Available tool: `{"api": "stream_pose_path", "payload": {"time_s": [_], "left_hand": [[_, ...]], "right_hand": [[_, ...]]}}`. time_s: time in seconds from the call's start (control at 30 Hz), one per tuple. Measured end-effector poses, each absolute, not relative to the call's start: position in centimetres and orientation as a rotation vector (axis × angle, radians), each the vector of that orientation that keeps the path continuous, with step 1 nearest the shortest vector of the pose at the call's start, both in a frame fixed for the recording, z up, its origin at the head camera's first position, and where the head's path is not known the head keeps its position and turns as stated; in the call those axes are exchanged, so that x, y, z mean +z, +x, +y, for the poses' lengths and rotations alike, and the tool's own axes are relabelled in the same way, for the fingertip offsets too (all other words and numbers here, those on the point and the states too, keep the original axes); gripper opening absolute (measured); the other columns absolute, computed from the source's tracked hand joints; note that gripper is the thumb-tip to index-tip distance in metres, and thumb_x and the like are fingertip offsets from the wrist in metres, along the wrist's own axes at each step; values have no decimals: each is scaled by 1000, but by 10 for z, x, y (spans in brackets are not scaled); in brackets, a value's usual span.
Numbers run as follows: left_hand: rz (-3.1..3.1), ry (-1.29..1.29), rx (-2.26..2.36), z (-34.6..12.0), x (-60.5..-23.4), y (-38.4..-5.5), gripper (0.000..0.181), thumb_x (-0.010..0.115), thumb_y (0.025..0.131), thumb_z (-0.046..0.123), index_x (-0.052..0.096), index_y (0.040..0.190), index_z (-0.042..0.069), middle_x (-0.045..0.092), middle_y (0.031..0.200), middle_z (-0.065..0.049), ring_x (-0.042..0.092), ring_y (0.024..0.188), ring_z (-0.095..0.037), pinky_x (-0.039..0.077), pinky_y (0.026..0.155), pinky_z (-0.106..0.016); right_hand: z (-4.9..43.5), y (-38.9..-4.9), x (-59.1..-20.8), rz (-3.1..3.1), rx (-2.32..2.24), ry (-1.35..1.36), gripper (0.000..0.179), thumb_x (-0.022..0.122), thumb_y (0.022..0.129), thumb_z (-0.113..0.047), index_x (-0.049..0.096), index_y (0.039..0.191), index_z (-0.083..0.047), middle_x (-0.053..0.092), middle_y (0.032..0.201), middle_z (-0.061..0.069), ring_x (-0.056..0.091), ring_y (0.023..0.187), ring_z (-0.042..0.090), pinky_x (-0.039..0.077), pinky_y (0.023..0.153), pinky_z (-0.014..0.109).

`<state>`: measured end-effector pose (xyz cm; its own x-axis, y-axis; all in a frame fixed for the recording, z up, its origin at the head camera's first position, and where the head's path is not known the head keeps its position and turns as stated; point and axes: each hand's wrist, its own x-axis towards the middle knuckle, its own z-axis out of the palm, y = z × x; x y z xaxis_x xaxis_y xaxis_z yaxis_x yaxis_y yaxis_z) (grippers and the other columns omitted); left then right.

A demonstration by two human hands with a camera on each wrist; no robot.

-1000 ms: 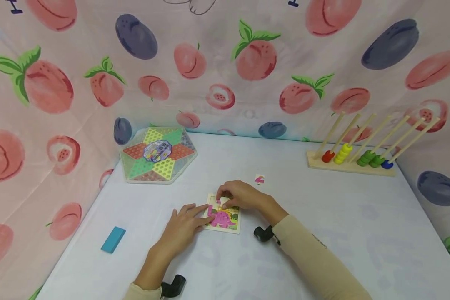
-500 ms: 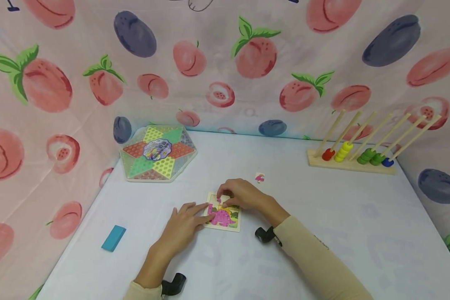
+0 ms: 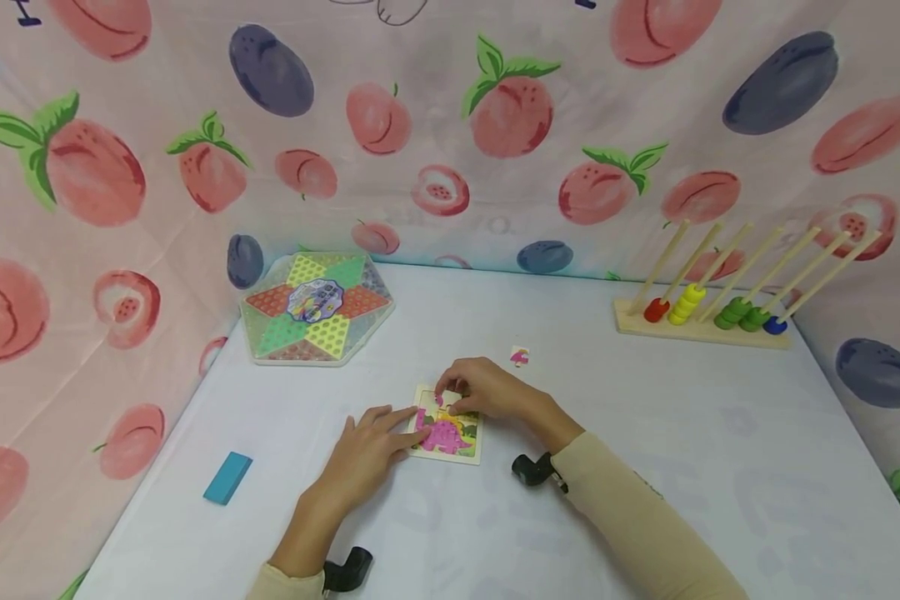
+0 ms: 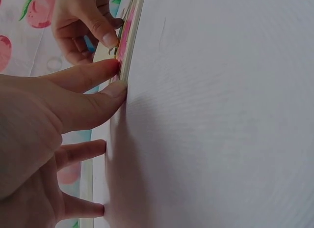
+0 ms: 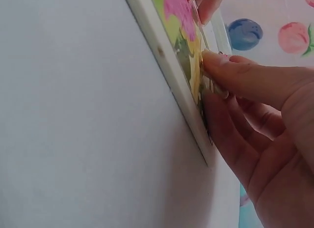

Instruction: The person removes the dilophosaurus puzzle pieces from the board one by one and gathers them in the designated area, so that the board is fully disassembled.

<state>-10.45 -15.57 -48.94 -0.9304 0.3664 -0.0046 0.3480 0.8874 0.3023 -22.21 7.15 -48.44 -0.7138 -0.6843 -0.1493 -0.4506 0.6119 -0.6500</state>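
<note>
A small wooden jigsaw puzzle (image 3: 442, 437) with a pink dinosaur picture lies in a pale frame at mid-table. My left hand (image 3: 367, 454) rests at its left side, fingers spread and fairly straight; in the left wrist view the thumb (image 4: 115, 89) touches the frame's edge. Over the puzzle's upper part, my right hand (image 3: 487, 390) pinches a puzzle piece (image 3: 439, 401) between thumb and fingers, partly hidden by them. In the right wrist view the thumb (image 5: 216, 61) is close over the picture. A loose puzzle piece (image 3: 520, 357) with pink on it lies beyond the right hand.
A hexagonal star-patterned game board (image 3: 277, 333) lies at the back left. At the back right stands a wooden bead rack (image 3: 701, 332) with slanting pegs and coloured beads. A blue block (image 3: 227, 478) lies at left. Fruit-print cloth (image 3: 435, 108) hangs behind the white table (image 3: 645, 467).
My right hand has shifted very slightly to the right over the puzzle, still pinching the piece. The left hand stays in place at the frame.
</note>
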Motion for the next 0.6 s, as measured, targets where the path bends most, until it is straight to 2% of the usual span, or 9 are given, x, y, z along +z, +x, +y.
{"api": "stream_pose_path", "payload": {"time_s": [0.07,0.23,0.3,0.4,0.6], "left_hand": [[2990,568,458,-156,-489,-104,40,75,91,19,72,127,35,61,149,2,52,139,-38,39,103,-80],[3000,592,450,-155,-488,-103,40,75,91,19,73,127,35,61,148,1,53,138,-37,42,102,-78],[3004,602,449,-156,-488,-103,40,75,91,19,73,127,35,61,148,1,53,137,-37,42,103,-76],[3006,611,460,-157,-488,-104,41,77,90,19,72,128,35,62,147,2,53,137,-36,41,105,-74],[2993,651,502,-163,-491,-107,44,79,89,21,70,130,37,61,148,3,52,135,-32,37,108,-74]], "right_hand": [[73,-223,-484,2435,-888,-867,30,81,87,-20,76,116,-19,71,110,-3,61,97,11,56,88,22],[82,-228,-469,2365,-1057,-758,35,80,89,-17,75,123,-16,71,115,2,64,87,13,59,72,24],[88,-232,-460,2352,-1107,-747,37,78,90,-15,73,126,-12,70,118,6,66,82,18,60,65,27],[99,-238,-449,2364,-1160,-729,40,77,91,-13,70,130,-10,69,121,9,68,85,24,61,64,29],[126,-247,-436,2424,-1240,-651,40,74,94,-14,69,133,-18,68,122,11,68,95,37,63,67,35]]}}
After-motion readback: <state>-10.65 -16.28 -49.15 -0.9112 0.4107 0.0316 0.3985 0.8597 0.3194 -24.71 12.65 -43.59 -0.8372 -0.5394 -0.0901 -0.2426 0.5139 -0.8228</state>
